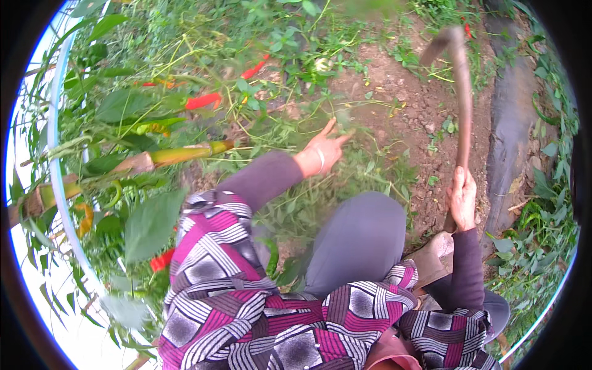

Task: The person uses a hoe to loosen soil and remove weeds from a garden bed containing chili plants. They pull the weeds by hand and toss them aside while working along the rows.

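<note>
My left hand [322, 147] reaches over a tangle of green weeds [296, 194], its fingers apart and a pale band around the wrist. Whether the fingertips touch any stems is blurred. On the right, my right hand [461, 196] grips the lower part of the long wooden handle of a hooked hand tool [464, 101]. The tool stands roughly upright in the picture, its bent head [437, 46] at the top, pointing left and blurred. Bare brown soil [397, 97] lies between the weeds and the tool.
Pepper plants with large leaves [155, 226] crowd the left, with red peppers [203, 101] among them. A bamboo pole [185, 156] juts in from the left beside a pale curved pipe [58, 134]. Black plastic film [508, 120] edges the soil at right. My bent knee [360, 240] is below.
</note>
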A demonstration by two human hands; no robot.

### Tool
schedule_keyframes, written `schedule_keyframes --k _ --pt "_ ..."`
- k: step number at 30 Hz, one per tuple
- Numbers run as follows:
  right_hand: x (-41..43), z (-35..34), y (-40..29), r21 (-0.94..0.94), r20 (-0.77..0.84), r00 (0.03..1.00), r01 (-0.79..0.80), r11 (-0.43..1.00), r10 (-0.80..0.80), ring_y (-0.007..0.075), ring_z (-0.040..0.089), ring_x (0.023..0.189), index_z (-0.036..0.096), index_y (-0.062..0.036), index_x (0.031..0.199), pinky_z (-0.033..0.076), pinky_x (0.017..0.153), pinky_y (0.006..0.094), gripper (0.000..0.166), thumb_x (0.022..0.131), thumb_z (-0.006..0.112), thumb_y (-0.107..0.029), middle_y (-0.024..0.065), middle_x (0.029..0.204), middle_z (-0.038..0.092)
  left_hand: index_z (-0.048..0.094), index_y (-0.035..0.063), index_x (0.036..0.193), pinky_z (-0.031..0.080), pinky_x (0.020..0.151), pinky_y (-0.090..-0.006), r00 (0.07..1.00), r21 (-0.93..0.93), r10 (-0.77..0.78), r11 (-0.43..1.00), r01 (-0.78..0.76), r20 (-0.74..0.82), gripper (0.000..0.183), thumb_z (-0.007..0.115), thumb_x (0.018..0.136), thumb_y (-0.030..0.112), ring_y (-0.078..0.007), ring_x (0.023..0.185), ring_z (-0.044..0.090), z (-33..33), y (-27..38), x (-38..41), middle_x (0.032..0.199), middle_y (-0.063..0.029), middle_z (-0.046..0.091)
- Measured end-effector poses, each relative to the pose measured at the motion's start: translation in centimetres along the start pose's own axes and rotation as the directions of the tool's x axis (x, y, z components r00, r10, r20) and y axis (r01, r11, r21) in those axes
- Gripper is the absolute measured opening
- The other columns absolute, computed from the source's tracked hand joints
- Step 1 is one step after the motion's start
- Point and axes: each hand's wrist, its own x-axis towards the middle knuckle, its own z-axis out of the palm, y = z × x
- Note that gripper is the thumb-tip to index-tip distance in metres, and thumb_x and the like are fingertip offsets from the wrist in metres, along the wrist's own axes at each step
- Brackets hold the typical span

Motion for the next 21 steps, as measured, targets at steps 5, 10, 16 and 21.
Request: schedule_keyframes --k 5,10,16,21 --pt "3.8 -2.7 2.7 -0.082 -0.056 0.913 -0.407 0.910 0.403 0.0081 0.036 0.032 0.043 -0.0070 0.084 0.033 0.027 0.0243 0.044 0.087 0.043 -0.051 -0.0017 0.046 0.036 0.058 0.0024 0.089 0.041 0.088 -0.0472 0.969 -0.173 0.193 0.960 -0.219 -0.154 0.037 0.070 0.061 0.023 -0.0297 0.090 0.059 4.2 -0.7 4.4 0.109 -0.0184 0.050" --pt "3.9 -4.2 4.5 0.043 0.032 0.889 -0.459 0.888 0.458 0.0077 0.036 0.032 0.040 -0.0091 0.077 0.034 0.028 0.0247 0.044 0.087 0.042 -0.051 -0.0013 0.048 0.036 0.051 -0.0059 0.084 0.051 0.050 -0.0360 0.887 -0.259 0.278 0.886 -0.385 -0.369 0.035 0.066 0.063 0.017 -0.0309 0.060 0.059 -2.1 6.6 8.7 0.074 -0.0165 0.056" --pt "3.4 -6.5 1.6 -0.049 0.032 0.905 -0.423 0.905 0.425 0.0065 0.035 0.035 0.044 -0.0068 0.080 0.033 0.030 0.0228 0.042 0.088 0.043 -0.048 -0.0026 0.050 0.038 0.053 -0.0003 0.104 0.051 0.068 -0.0381 0.881 -0.502 0.409 0.724 -0.473 -0.240 0.044 0.065 0.063 0.008 -0.0318 0.087 0.059 -1.0 15.0 14.7 0.096 -0.0238 0.056" --pt "0.5 -10.4 0.3 -0.118 -0.013 0.922 -0.387 0.915 0.388 0.0057 0.035 0.034 0.047 -0.0069 0.091 0.032 0.028 0.0221 0.038 0.090 0.041 -0.044 -0.0031 0.049 0.037 0.004 0.0101 0.140 0.053 0.056 -0.0381 0.973 -0.630 -0.153 0.776 0.010 -0.173 0.098 0.067 0.065 0.016 -0.0344 0.071 0.062 -4.0 9.3 14.5 0.136 -0.0341 0.011"
